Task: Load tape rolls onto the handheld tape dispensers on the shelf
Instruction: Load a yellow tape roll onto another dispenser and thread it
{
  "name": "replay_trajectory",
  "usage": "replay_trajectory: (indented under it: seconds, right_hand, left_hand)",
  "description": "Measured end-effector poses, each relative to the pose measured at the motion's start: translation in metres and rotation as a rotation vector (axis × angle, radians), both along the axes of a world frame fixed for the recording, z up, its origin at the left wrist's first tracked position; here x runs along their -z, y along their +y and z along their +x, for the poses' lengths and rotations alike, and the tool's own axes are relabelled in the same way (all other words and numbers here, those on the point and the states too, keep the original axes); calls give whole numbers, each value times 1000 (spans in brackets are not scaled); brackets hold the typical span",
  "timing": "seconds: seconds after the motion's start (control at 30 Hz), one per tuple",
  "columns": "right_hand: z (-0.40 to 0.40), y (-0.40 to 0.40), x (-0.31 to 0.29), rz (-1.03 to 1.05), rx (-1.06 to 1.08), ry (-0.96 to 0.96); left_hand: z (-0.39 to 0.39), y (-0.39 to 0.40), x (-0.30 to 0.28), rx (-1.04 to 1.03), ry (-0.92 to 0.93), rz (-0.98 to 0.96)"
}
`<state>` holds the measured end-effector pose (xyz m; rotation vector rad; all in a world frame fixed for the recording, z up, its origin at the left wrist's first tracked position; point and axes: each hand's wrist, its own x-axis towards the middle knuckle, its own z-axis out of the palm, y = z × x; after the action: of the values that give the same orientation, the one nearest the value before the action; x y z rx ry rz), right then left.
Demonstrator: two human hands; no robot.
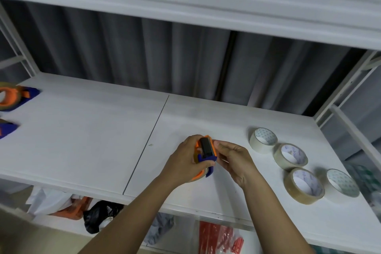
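Here, a dispenser (205, 153) held above the shelf (82, 140), just right of the board seam. Left hand (185, 161) curled round its body from the 9 o'clock side, thumb across the blue frame; right hand (235, 161) pinching at the orange edge from 3 o'clock, fingertips on or beside the black roller. A roll seemingly already seated low in the dispenser, mostly hidden by the left palm, so cannot tell how far on.

Risks, as judged: tape end slipping off the roller and sticking back onto the roll if the pinch loosens; fingertips catching the cutter teeth near the top edge; dispenser twisting out of the left grip if pulled hard sideways.

Room: broad bare board toward 9 and 10 o'clock. At 3 to 4 o'clock, four spare rolls (290, 156) close together, near the right elbow's path and easily nudged. Front edge at 6 o'clock just under the forearms; anything dropped there likely falling to the lower shelf. Two more dispensers (16, 97) well apart at the far left edge.
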<state>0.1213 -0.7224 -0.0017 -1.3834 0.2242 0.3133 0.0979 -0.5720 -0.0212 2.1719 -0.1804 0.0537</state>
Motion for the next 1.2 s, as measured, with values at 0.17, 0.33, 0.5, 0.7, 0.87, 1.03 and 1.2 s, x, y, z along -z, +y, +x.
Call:
replay_trajectory:
  seconds: [0.17,0.33,0.5,0.7,0.87,1.03,1.2]
  right_hand:
    - [-5,3,7,-61,26,-50]
    - [-9,3,12,-204,-2,-170]
    - [-13,-1,15,-328,-142,-215]
    - [-25,-6,24,-254,88,-287]
    - [-27,-1,22,-265,37,-257]
    - [-22,-6,25,-238,43,-257]
    - [-24,-5,34,-323,-84,-456]
  left_hand:
    - [0,-1,1,-7,-6,8]
    - [0,0,4,-22,-8,1]
    - [1,3,6,-32,7,-22]
    - [0,3,6,-29,-1,-3]
    - [0,3,9,-31,-12,-21]
    - [1,4,10,-54,-15,-75]
    - [2,3,12,-140,-8,-131]
